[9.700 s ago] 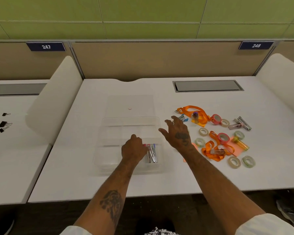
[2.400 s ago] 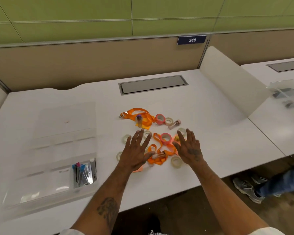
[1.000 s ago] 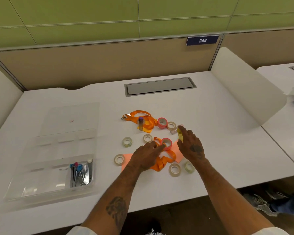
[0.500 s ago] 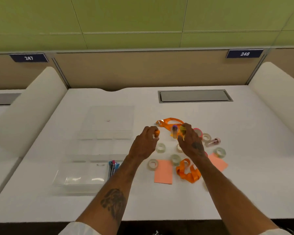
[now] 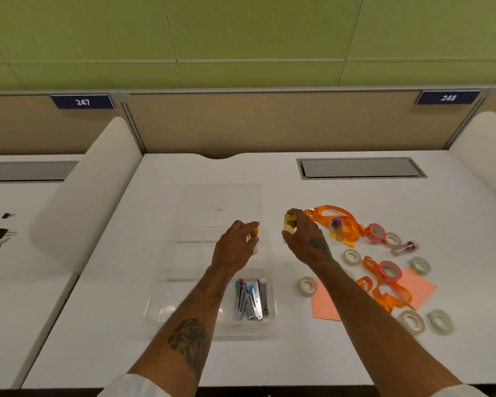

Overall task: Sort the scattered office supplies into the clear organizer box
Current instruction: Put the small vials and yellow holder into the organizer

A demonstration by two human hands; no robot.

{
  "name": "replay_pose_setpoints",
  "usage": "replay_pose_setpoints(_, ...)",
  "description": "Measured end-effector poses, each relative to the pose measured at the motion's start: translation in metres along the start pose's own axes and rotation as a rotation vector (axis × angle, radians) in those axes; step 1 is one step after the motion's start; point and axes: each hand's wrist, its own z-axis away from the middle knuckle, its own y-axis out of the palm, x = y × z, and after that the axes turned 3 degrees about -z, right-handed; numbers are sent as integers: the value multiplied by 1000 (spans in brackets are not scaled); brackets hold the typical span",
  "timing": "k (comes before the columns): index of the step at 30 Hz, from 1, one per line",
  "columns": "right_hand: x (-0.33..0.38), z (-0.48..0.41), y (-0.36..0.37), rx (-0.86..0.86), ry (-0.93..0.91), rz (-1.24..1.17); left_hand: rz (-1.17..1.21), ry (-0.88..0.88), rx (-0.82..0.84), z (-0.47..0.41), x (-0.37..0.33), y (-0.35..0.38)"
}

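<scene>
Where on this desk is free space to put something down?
Bare desk lies left of the clear organizer box, up to the white divider, and along the near edge in front of it. Another patch lies between the grey cable hatch and the orange lanyards. Crowded: right of the box, where tape rolls, lanyards and pink notes lie close.

Open office: white desk (image 5: pixel 169 179), side divider (image 5: pixel 83 190), number plate 248 (image 5: pixel 447 98).

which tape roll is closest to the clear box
The whitish roll at the corner of the nearer salmon note; all the others lie farther right, away from the organizer box.
</scene>
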Motion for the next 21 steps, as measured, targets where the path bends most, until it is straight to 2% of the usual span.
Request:
replay_pose_setpoints(13,20,14,42,140,-8,100,-98,-53,91,16,25,6)
replay_pose_setpoints(21,22,14,45,127,-58,195,-231,-60,70,20,30,10)
